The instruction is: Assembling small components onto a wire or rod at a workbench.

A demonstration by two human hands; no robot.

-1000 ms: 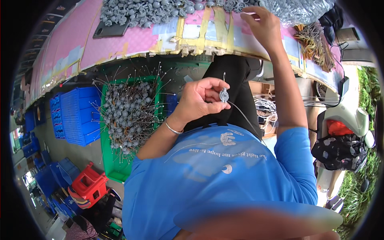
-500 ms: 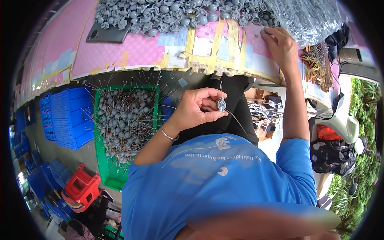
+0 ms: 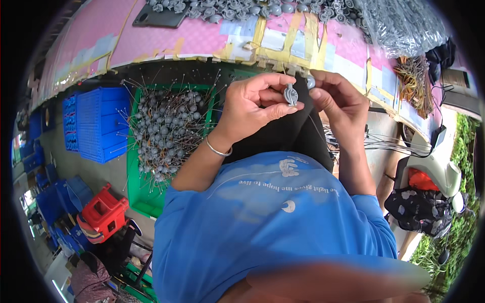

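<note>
Above my lap, my left hand [image 3: 245, 108] pinches a grey flower-shaped plastic piece [image 3: 291, 96] between thumb and fingers. A thin wire seems to run from it, partly hidden behind my hands. Close beside it, my right hand [image 3: 346, 106] holds a small grey rounded piece [image 3: 310, 81] between thumb and forefinger. The two pieces are near each other with a narrow gap. A heap of similar grey pieces [image 3: 333, 11] lies on the pink-covered table [image 3: 197, 38] ahead. At my left, a green crate [image 3: 133, 184] holds many grey balls on thin wires [image 3: 166, 131].
A dark phone [image 3: 159, 18] lies by the heap. Crumpled clear plastic [image 3: 409, 30] covers the table's right part, near a bundle of brownish wires [image 3: 414, 83]. Blue crates [image 3: 103, 123] and a red plastic stool [image 3: 103, 214] stand at the left. The table's taped edge is close to my hands.
My right hand has come from the table down to my left hand, bringing a small grey rounded piece. My left hand keeps its piece. The whole view has shifted a little.
</note>
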